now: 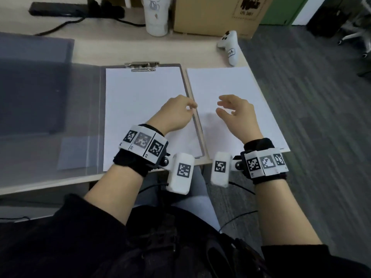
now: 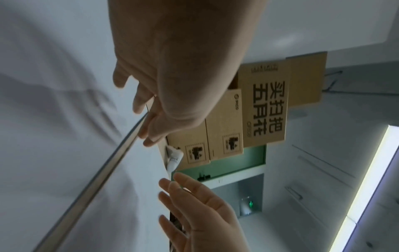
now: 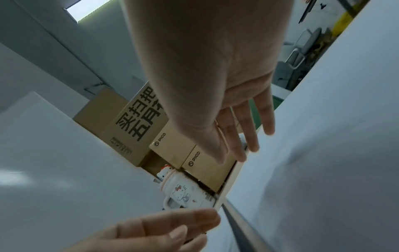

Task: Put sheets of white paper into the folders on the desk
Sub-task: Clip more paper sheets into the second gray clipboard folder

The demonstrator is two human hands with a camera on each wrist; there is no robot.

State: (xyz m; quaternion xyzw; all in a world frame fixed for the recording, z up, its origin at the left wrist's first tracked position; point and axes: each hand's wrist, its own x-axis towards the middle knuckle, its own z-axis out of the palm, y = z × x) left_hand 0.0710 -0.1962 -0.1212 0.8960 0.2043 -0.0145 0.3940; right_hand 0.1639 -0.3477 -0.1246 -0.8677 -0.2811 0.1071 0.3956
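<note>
An open folder (image 1: 185,81) lies on the desk, its translucent cover (image 1: 84,117) folded out to the left. A metal clip (image 1: 142,66) sits at its top, above a white sheet (image 1: 140,105). To the right lies a stack of white paper (image 1: 230,81). My left hand (image 1: 190,108) hovers over the folder's right edge with loosely bent fingers and holds nothing; in the left wrist view the left hand (image 2: 142,110) is above that edge. My right hand (image 1: 226,109) hangs over the stack, fingers spread and relaxed, empty, as the right hand (image 3: 248,139) shows in the right wrist view.
Another grey folder (image 1: 36,49) lies at the far left. At the back stand a white tumbler (image 1: 156,17), a cardboard box (image 1: 216,15) and a black power strip (image 1: 70,9). A white plush toy (image 1: 228,47) lies by the desk's right edge.
</note>
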